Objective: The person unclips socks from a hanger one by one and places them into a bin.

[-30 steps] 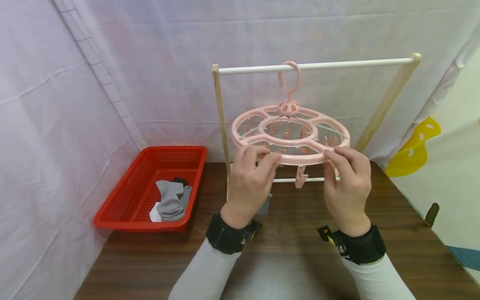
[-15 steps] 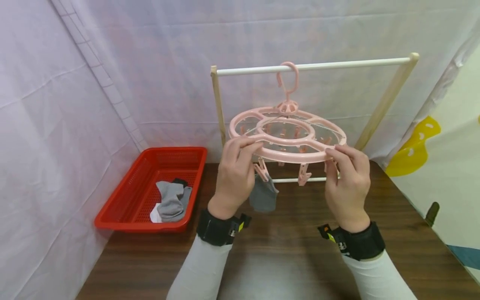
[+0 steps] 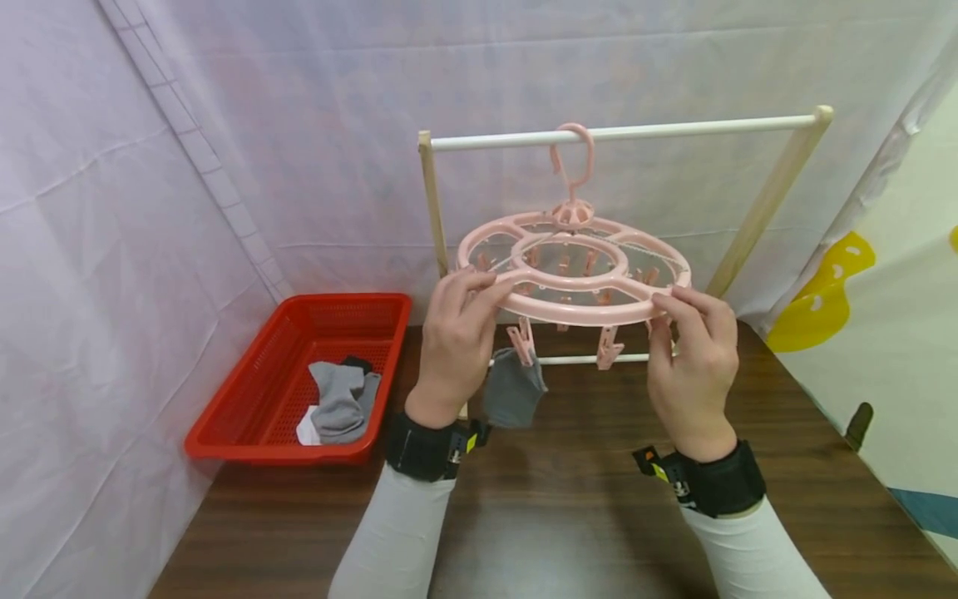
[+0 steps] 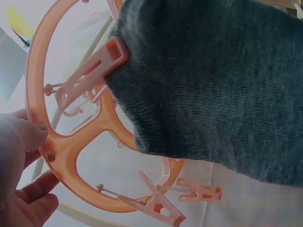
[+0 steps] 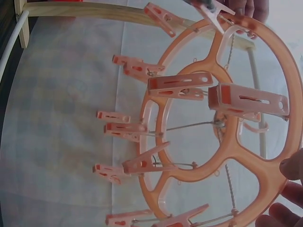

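A pink clip hanger point(image 3: 580, 314) hangs by its hook from the white rail, its oval frame tilted towards me. My left hand point(image 3: 456, 341) pinches the frame's front left rim between thumb and fingers. At the front right, my right hand point(image 3: 692, 374) pinches the same rim. A grey sock point(image 3: 515, 389) dangles from a pink clothes peg point(image 3: 521, 341) beside my left hand; the left wrist view shows the peg point(image 4: 92, 71) biting the sock's edge. Another peg point(image 3: 609, 348) hangs with nothing in it at the front. Several more pegs dangle under the frame in the right wrist view.
The rack's white rail point(image 3: 696, 130) runs between two wooden posts behind the hanger. To the left, a red basket point(image 3: 224, 416) holds grey socks point(image 3: 340, 403) and some white and black cloth. White sheeting point(image 3: 322, 166) encloses the brown table point(image 3: 569, 499) at the back and left.
My left hand has slid leftwards along the rim, bringing the hanging grey sock and its peg into sight. The hanger has shifted slightly left. My right hand has kept its place on the rim.
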Motion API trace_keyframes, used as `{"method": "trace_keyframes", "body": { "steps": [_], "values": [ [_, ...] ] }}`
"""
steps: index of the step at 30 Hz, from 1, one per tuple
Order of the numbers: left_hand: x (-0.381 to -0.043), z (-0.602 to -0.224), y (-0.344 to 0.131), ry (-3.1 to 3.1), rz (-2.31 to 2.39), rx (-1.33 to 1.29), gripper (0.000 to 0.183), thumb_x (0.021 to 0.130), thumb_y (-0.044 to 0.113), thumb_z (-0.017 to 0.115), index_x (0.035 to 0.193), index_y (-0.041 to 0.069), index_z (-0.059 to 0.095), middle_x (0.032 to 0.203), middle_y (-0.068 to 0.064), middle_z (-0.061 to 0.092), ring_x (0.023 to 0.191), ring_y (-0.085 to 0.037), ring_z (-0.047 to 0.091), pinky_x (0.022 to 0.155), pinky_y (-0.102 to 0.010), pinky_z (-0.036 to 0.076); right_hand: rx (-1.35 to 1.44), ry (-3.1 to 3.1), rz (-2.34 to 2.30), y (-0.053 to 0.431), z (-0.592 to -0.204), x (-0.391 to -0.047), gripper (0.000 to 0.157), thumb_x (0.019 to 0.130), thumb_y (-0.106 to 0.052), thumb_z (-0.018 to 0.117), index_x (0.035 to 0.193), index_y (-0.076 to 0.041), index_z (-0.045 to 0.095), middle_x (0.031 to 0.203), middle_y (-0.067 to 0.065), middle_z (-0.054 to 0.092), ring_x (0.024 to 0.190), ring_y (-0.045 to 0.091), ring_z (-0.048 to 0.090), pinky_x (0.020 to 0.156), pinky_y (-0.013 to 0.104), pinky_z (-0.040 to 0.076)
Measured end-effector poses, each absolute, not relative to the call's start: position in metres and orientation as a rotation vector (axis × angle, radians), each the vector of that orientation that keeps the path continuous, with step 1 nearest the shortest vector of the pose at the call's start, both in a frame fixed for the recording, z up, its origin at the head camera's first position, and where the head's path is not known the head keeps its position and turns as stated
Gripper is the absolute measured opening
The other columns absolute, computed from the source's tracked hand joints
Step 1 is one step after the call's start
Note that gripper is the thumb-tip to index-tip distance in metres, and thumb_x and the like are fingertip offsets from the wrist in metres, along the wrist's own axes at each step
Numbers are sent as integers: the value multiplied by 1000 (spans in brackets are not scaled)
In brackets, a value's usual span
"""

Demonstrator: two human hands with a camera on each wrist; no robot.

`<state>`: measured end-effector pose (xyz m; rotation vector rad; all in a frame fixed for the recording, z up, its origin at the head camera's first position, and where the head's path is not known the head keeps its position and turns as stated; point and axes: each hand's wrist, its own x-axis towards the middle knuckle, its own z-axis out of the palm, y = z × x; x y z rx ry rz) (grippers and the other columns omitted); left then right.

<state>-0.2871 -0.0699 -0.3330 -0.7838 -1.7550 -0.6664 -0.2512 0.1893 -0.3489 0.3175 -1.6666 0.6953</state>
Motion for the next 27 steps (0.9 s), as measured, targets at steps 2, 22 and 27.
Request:
{"method": "trace_keyframes", "body": {
  "steps": [2,22,27],
  "values": [
    [-287,-333,-69,-1764,-660,-785,24,95,13,59,116,15,71,113,-14,64,114,-32,55,108,-43,39,314,-1672,696,191,-349,-252,17,86,0,67,102,0,72,110,24,63,104,40,56,90,41,44],
    [-275,-333,-48,-1822,-570,-823,28,96,9,57,118,17,72,108,-12,62,100,-28,55,84,-34,50,326,-1675,665,195,-345,-246,21,84,-5,67,104,0,71,112,25,60,104,41,54,86,44,42],
    [-271,-335,-45,-1821,-532,-816,31,93,2,58,116,17,72,105,-12,61,97,-28,54,80,-35,50,377,-1621,627,186,-345,-245,17,84,-3,68,101,-2,72,110,23,61,105,40,54,88,42,45]
  ]
}}
